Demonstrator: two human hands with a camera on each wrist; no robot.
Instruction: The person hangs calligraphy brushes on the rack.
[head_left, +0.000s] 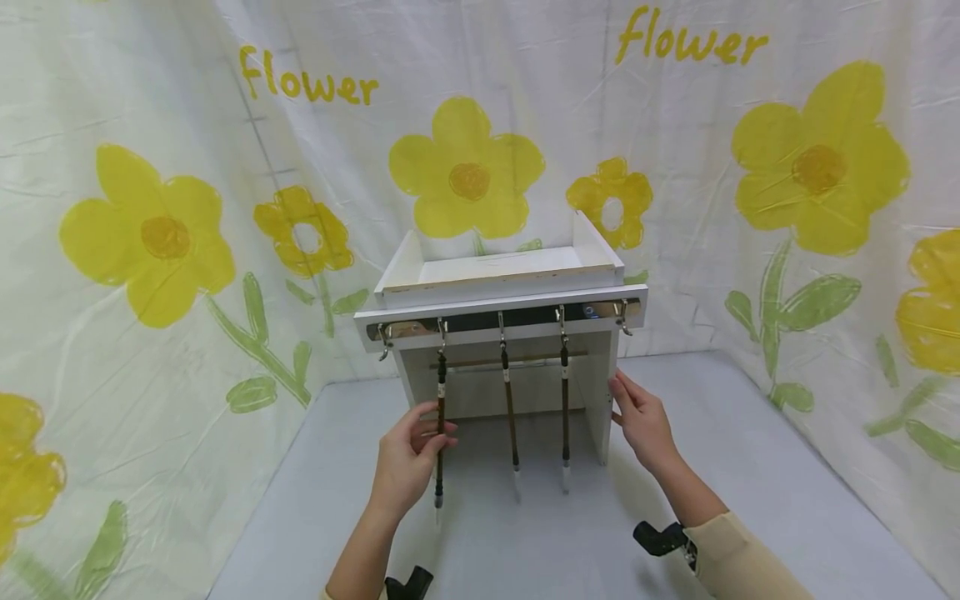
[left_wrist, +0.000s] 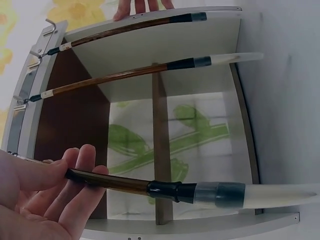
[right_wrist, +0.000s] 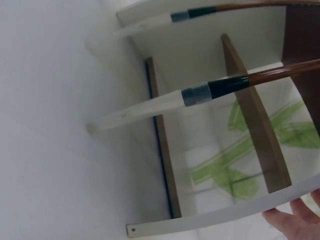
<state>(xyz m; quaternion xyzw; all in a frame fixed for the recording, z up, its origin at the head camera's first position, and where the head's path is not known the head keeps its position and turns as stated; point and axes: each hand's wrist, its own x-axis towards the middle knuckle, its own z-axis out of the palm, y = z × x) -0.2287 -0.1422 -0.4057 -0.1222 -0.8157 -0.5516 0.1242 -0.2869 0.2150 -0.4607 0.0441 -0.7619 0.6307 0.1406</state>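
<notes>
A white rack (head_left: 501, 304) stood on the grey surface (head_left: 750, 467), with a shallow tray (head_left: 501, 268) on its top that held nothing visible. Along the rack's front ran a metal rail of hooks (head_left: 390, 332), and three calligraphy brushes hung from it, tips down.

The left hand (head_left: 408, 458) closed its grip around the left brush (head_left: 440, 433), thumb and fingers pinching the dark brown shaft about midway down. In the left wrist view, the shaft lay across the curled fingers (left_wrist: 75, 172), and the black ferrule and pale capped tip jutted out beyond them. The middle brush (head_left: 510, 408) and the right brush (head_left: 564, 408) hung free, apart from either hand.

The right hand (head_left: 643, 421) held nothing; its grip was loose, with straight fingers resting against the front edge of the rack's right side panel (head_left: 609, 392), just beside the right brush.

Flower-printed sheeting (head_left: 150, 242) hung behind the rack.
</notes>
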